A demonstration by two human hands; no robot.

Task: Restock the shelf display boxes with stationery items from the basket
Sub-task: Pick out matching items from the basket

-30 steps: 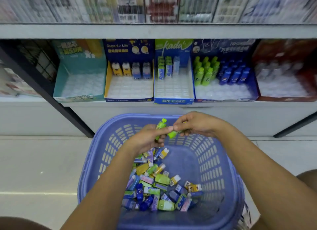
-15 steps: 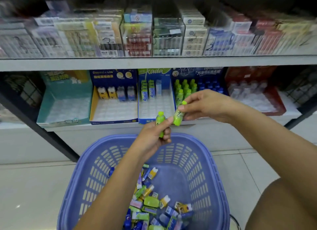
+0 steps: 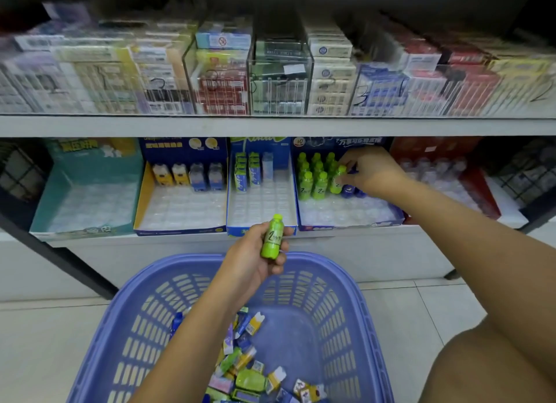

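Observation:
A purple plastic basket (image 3: 340,285) stands on the floor below the shelf, with several small bottle- and carton-shaped stationery items (image 3: 249,372) at its bottom. My left hand (image 3: 255,258) holds a small green bottle-shaped item (image 3: 272,237) upright above the basket's far rim. My right hand (image 3: 370,171) reaches into the dark blue display box (image 3: 349,219) and grips another green bottle-shaped item (image 3: 338,180), set beside the rows of green ones (image 3: 313,174) and next to blue ones (image 3: 349,190).
On the lower shelf, left to right, stand a teal box (image 3: 87,204), a blue-and-yellow box (image 3: 180,204) with carton-shaped items, a blue box (image 3: 261,204) with a few items, and a red box (image 3: 451,177). Clear cases of packets (image 3: 270,80) fill the upper shelf. A black frame post (image 3: 60,258) slants at left.
My right hand has moved from near my left hand up and right into the dark blue box with its green item. My left hand has kept its green item and stayed above the basket.

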